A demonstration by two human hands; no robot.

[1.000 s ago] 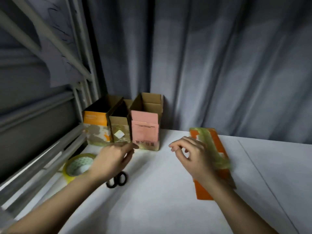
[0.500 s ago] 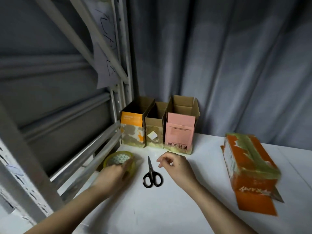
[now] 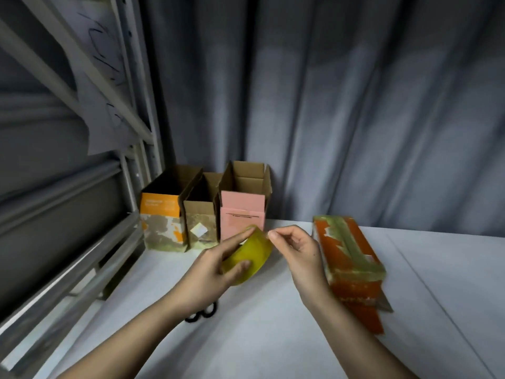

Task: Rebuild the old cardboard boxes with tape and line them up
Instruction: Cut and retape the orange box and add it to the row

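Left hand [image 3: 207, 272] has lifted tape roll [image 3: 247, 259] off table; right hand [image 3: 296, 251] pinches at its edge, seeking the end for orange box [image 3: 348, 258].

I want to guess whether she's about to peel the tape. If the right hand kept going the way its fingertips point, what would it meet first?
Most likely the tape roll held in the left hand. The right hand points left at the roll's upper edge, nearly touching; depth is unclear.
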